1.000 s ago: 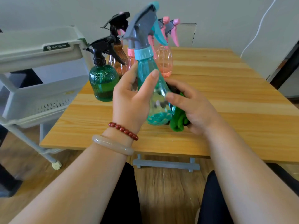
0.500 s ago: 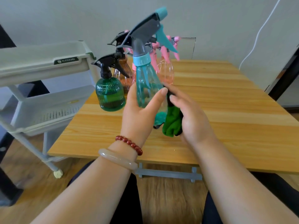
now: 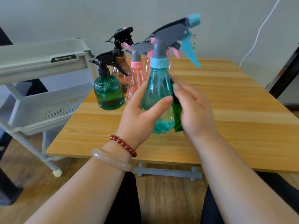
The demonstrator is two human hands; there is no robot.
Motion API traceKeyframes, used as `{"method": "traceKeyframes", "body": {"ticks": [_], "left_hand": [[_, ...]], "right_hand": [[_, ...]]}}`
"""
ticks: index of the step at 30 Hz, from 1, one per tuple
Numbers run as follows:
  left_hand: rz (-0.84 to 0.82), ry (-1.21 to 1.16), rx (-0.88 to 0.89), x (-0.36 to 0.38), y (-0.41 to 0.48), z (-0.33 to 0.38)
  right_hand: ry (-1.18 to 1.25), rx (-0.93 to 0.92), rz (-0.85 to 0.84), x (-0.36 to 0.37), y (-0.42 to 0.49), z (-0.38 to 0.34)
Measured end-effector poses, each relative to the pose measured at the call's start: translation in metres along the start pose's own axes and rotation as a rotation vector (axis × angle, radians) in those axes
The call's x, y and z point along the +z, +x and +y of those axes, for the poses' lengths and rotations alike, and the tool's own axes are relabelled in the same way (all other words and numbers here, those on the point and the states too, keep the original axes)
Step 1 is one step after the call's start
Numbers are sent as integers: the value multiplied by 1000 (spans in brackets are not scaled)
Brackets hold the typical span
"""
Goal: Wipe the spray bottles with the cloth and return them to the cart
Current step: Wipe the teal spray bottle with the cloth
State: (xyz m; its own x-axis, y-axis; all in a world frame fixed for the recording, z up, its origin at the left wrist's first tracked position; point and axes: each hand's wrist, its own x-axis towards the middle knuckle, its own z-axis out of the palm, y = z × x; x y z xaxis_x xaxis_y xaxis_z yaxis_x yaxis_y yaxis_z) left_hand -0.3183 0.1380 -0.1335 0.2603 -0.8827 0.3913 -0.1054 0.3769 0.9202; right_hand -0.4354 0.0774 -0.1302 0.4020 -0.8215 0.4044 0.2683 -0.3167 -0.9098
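My left hand [image 3: 142, 117] grips a clear teal spray bottle [image 3: 159, 88] with a grey trigger head, held upright above the wooden table [image 3: 226, 123]. My right hand [image 3: 194, 110] holds a green cloth [image 3: 177, 117] pressed against the bottle's right side. Behind stand a dark green bottle [image 3: 108, 92] with a black trigger, a brown bottle [image 3: 120, 68] and pink bottles [image 3: 135, 78], partly hidden by the held one. The grey cart [image 3: 42, 65] is at the left.
The cart's perforated lower shelf [image 3: 48, 110] sits against the table's left edge. A white cable [image 3: 258, 33] hangs on the wall at the back right. A dark frame [image 3: 284, 75] stands at the right. Bare tabletop lies right of my hands.
My right hand has slid the cloth up the bottle's side from near its base. The bottle sits a little higher and its head is turned more to the right.
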Motion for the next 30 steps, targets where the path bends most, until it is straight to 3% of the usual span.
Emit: {"method": "traceKeyframes", "body": {"ticks": [3, 6, 10, 14, 19, 23, 27, 30], "left_hand": [[0, 8, 31, 1, -3, 2], [114, -39, 48, 4, -1, 3], [188, 34, 25, 5, 4, 7], [145, 63, -16, 19, -1, 5], [185, -72, -60, 20, -1, 10], [160, -22, -53, 19, -1, 16], [209, -27, 19, 20, 3, 27], [253, 53, 50, 18, 8, 30]], "right_hand": [[-35, 241, 11, -2, 0, 2], [207, 377, 7, 4, -1, 5], [243, 245, 202, 7, 0, 5], [47, 115, 282, 9, -5, 3], [-226, -255, 225, 9, -14, 6], [46, -17, 218, 9, -13, 2], [-20, -201, 59, 4, -11, 4], [-1, -213, -29, 1, -7, 3]]}}
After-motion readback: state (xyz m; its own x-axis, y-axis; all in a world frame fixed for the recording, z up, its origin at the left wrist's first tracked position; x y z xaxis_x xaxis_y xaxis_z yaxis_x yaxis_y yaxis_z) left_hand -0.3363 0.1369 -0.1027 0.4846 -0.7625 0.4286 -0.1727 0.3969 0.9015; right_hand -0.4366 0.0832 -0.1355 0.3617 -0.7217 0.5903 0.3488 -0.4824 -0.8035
